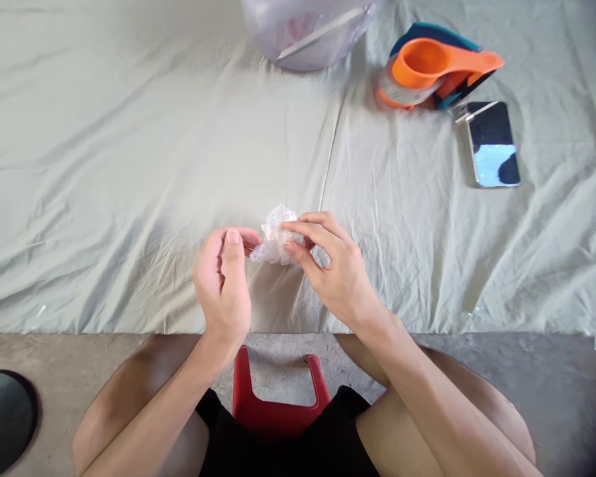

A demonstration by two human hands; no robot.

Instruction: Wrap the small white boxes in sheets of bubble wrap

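In the head view, the right hand (340,265) holds a wad of crumpled clear plastic (273,246) just above the near side of the cloth-covered counter (144,146), its thumb and index finger closed in a light pinch on the wad's right side, presumably because so thin and springy a thing needs little force. The left hand (221,278) comes in from the other side, its fingers half curled with the tips at the wad's left edge and the thumb raised apart; I cannot tell whether they grip it or merely steady it. Both hands meet in front of the body, likely so neither arm has to stretch. Farther back stand a translucent tub (308,40) and what looks like an orange tape dispenser (422,63), with a phone (494,146) lying to the right, all probably set there to leave the hands room.
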